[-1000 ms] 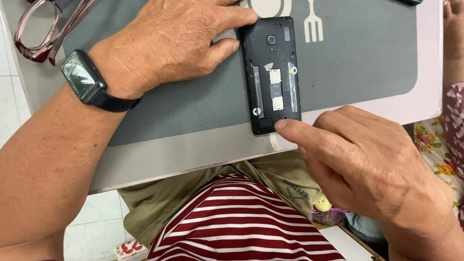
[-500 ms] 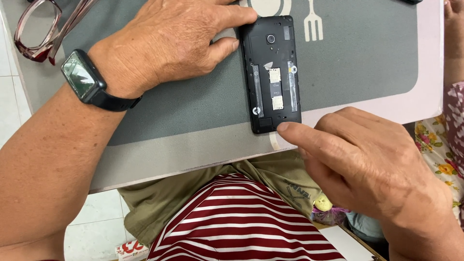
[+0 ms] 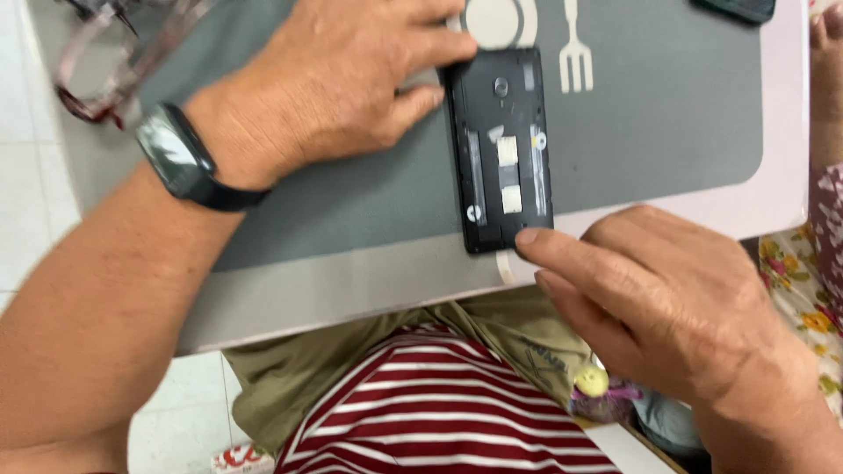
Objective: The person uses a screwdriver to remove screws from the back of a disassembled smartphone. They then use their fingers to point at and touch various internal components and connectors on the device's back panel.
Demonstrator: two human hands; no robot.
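**Opened phone held flat on grey mat**

A black phone (image 3: 502, 149) with its back cover off lay lengthwise at the upper centre of the frame, on a grey placemat (image 3: 667, 132) covering a pale table (image 3: 351, 290). The left hand (image 3: 338, 83) rested flat on the mat at the upper left, its fingertips touching the phone's left edge. A black wristwatch (image 3: 180, 158) sat on that wrist. The right hand (image 3: 667, 298) entered from the lower right, its index fingertip (image 3: 529, 238) pressing the phone's near end. Blurred spectacles (image 3: 105, 66) lay in the upper left corner. A red-and-white striped shirt (image 3: 439, 412) filled the lower centre.
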